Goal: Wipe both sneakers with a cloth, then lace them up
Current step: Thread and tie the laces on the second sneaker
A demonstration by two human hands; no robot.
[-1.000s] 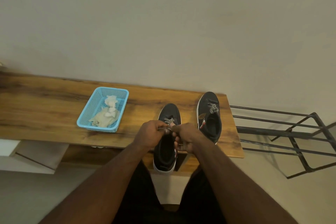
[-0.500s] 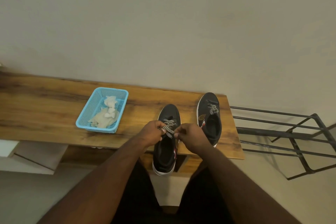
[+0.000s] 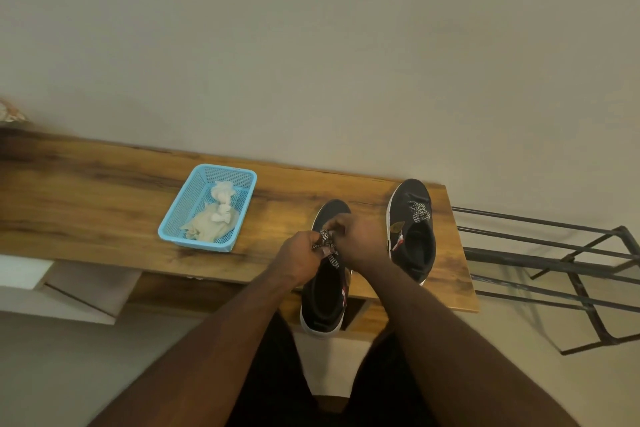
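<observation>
Lacing near black canvas sneaker (image 3: 323, 302) at 6 o'clock | left hand (image 3: 300, 251), right hand (image 3: 363, 239) both pinch its speckled lace (image 3: 329, 246) | far sneaker (image 3: 412, 236) at 3 o'clock looks tied | crumpled white cloth (image 3: 213, 218) in blue plastic basket (image 3: 173, 218), wiping apparently done

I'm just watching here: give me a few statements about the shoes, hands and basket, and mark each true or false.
1. Both hands, left hand and right hand, pinch the lace of the near sneaker. True.
2. The cloth lies draped over the far sneaker. False: it sits in the blue basket.
3. The near sneaker's heel juts past the table edge. True.
4. The far sneaker has no lace. False: a speckled lace shows near its toe.
5. The basket stands to the right of both sneakers. False: it stands to their left.
</observation>
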